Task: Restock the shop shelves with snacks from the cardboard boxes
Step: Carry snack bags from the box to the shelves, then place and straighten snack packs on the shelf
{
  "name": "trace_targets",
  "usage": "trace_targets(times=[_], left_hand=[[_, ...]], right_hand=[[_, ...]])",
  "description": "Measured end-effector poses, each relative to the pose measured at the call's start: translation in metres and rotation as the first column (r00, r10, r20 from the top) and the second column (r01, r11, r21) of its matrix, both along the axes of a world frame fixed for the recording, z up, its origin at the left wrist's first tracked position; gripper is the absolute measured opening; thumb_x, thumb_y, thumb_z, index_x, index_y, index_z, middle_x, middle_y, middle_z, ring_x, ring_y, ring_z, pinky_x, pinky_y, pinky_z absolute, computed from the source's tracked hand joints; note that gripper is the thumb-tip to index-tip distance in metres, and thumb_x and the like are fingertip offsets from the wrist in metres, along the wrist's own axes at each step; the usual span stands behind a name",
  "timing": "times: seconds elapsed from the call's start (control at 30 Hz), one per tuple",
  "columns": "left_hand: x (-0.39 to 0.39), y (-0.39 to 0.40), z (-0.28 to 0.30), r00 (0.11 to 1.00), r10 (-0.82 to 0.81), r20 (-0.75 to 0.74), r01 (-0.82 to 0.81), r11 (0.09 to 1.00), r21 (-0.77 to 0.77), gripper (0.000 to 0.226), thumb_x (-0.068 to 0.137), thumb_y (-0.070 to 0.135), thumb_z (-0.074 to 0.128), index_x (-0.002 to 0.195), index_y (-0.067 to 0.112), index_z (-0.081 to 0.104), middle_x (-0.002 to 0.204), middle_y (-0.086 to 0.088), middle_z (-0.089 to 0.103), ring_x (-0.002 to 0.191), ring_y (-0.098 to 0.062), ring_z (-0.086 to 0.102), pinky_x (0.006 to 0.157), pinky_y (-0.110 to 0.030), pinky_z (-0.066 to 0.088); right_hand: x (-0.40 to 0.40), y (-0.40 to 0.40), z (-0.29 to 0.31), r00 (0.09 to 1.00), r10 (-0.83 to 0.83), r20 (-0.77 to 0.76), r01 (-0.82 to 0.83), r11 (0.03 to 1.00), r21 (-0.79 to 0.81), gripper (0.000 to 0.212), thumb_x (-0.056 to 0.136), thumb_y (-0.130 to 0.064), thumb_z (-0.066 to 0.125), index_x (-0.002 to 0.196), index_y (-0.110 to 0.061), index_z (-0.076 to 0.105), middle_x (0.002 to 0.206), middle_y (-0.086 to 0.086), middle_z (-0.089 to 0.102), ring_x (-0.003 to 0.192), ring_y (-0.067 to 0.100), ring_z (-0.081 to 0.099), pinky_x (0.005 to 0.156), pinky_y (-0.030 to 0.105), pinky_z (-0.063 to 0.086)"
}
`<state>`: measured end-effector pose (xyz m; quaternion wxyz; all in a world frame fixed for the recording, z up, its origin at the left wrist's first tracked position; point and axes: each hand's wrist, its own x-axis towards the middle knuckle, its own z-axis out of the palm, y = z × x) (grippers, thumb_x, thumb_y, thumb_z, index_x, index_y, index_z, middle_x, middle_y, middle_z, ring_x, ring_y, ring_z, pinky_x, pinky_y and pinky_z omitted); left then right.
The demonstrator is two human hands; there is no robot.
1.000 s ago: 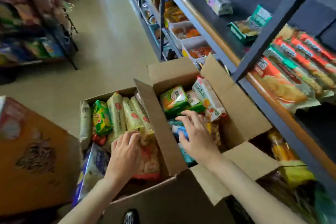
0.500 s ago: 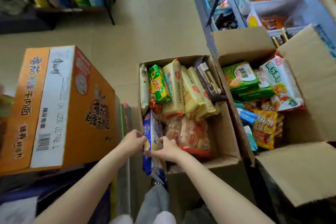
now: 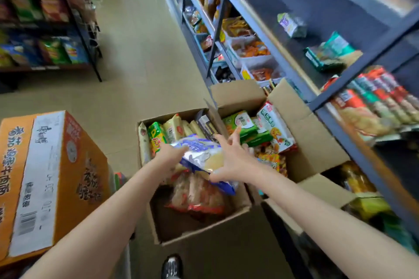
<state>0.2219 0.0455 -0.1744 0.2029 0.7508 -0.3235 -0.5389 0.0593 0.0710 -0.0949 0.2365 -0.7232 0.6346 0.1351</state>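
The dark metal shelving (image 3: 301,36) is standing off beyond the fingertips, half bare, waiting for stock; two open cardboard boxes (image 3: 204,231) are sitting right beneath the fingers, packed with snacks. Between both palms a blue-and-white snack packet (image 3: 201,154) is hanging above the nearer box, carried flat, probably so it clears the flaps. The right hand (image 3: 235,161) is clamping its near end, thumb underneath and fingers spread apart on top; the left hand (image 3: 172,154) is gripping the far side, its fingers hidden behind the wrapper
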Motion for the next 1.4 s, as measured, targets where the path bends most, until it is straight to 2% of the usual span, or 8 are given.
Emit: trace_targets(times=[0.17, 0.33, 0.43, 0.63, 0.83, 1.0, 1.1, 1.4], left_hand=[[-0.113, -0.003, 0.118, 0.924, -0.048, -0.379, -0.01, 0.988, -0.152, 0.025, 0.085, 0.032, 0.063, 0.087, 0.012, 0.049, 0.088, -0.006, 0.052, 0.063, -0.015, 0.052, 0.051, -0.023, 0.044], [-0.239, 0.043, 0.238, 0.612, -0.35, -0.71, 0.092, 0.922, -0.375, 0.014, 0.091, 0.027, 0.056, 0.08, 0.018, 0.054, 0.077, 0.002, 0.057, 0.066, -0.007, 0.059, 0.051, -0.014, 0.044], [-0.303, 0.089, 0.298, 0.431, -0.483, -0.762, 0.064, 0.859, -0.508, 0.016, 0.09, 0.013, 0.056, 0.076, 0.014, 0.051, 0.059, 0.0, 0.058, 0.051, -0.008, 0.058, 0.05, -0.016, 0.047], [-0.387, 0.167, 0.371, 0.334, -0.728, -0.599, -0.001, 0.635, -0.772, 0.018, 0.088, -0.002, 0.056, 0.097, 0.013, 0.05, 0.089, -0.003, 0.06, 0.076, -0.009, 0.061, 0.065, -0.015, 0.054], [-0.425, 0.196, 0.405, 0.282, -0.799, -0.531, 0.031, 0.561, -0.827, 0.022, 0.087, 0.004, 0.06, 0.108, 0.007, 0.053, 0.099, -0.007, 0.065, 0.085, -0.012, 0.064, 0.072, -0.019, 0.056], [-0.444, 0.18, 0.441, 0.284, -0.773, -0.567, 0.042, 0.601, -0.798, 0.017, 0.085, 0.002, 0.062, 0.096, 0.006, 0.049, 0.101, -0.017, 0.06, 0.081, -0.02, 0.064, 0.075, -0.025, 0.056], [-0.459, 0.16, 0.461, 0.328, -0.756, -0.567, -0.031, 0.591, -0.806, 0.039, 0.086, -0.003, 0.057, 0.121, -0.001, 0.039, 0.098, -0.021, 0.057, 0.078, -0.02, 0.06, 0.066, -0.021, 0.055], [-0.501, 0.183, 0.489, 0.374, -0.924, -0.08, -0.018, 0.079, -0.997, 0.041, 0.085, 0.007, 0.064, 0.12, 0.011, 0.042, 0.104, 0.001, 0.053, 0.084, -0.011, 0.055, 0.069, -0.019, 0.043]], right_hand=[[-0.094, 0.025, 0.122, 0.956, -0.066, -0.284, -0.11, 0.821, -0.56, 0.097, 0.066, -0.043, 0.072, 0.145, -0.024, 0.017, 0.137, 0.015, 0.022, 0.117, 0.04, 0.037, 0.099, 0.045, 0.028], [-0.22, 0.11, 0.223, 0.92, -0.205, -0.333, -0.2, 0.483, -0.853, 0.108, 0.044, -0.039, 0.082, 0.138, -0.022, 0.032, 0.125, 0.015, 0.033, 0.096, 0.041, 0.052, 0.08, 0.046, 0.044], [-0.293, 0.17, 0.268, 0.929, -0.231, -0.29, -0.182, 0.397, -0.9, 0.112, 0.043, -0.035, 0.086, 0.139, -0.025, 0.029, 0.132, 0.014, 0.031, 0.113, 0.038, 0.042, 0.088, 0.049, 0.041], [-0.36, 0.265, 0.329, 0.852, -0.485, -0.197, 0.03, 0.42, -0.907, 0.115, 0.07, -0.055, 0.072, 0.149, -0.028, -0.007, 0.155, 0.016, -0.003, 0.139, 0.036, 0.009, 0.112, 0.048, 0.009], [-0.384, 0.297, 0.34, 0.735, -0.655, -0.175, -0.077, 0.176, -0.981, 0.122, 0.036, -0.051, 0.088, 0.138, -0.017, 0.031, 0.133, 0.018, 0.032, 0.107, 0.042, 0.053, 0.088, 0.055, 0.044], [-0.407, 0.312, 0.375, 0.598, -0.752, -0.276, -0.288, 0.12, -0.95, 0.118, 0.035, -0.039, 0.09, 0.137, -0.018, 0.035, 0.131, 0.016, 0.034, 0.104, 0.039, 0.047, 0.091, 0.056, 0.038], [-0.423, 0.323, 0.398, 0.479, -0.814, -0.328, -0.368, 0.153, -0.917, 0.116, 0.035, -0.029, 0.09, 0.137, -0.018, 0.035, 0.133, 0.017, 0.034, 0.109, 0.041, 0.043, 0.094, 0.06, 0.039], [-0.453, 0.371, 0.427, 0.322, -0.879, -0.352, -0.39, 0.216, -0.895, 0.109, 0.046, -0.026, 0.088, 0.14, -0.021, 0.032, 0.138, 0.015, 0.029, 0.118, 0.042, 0.04, 0.102, 0.061, 0.032]])
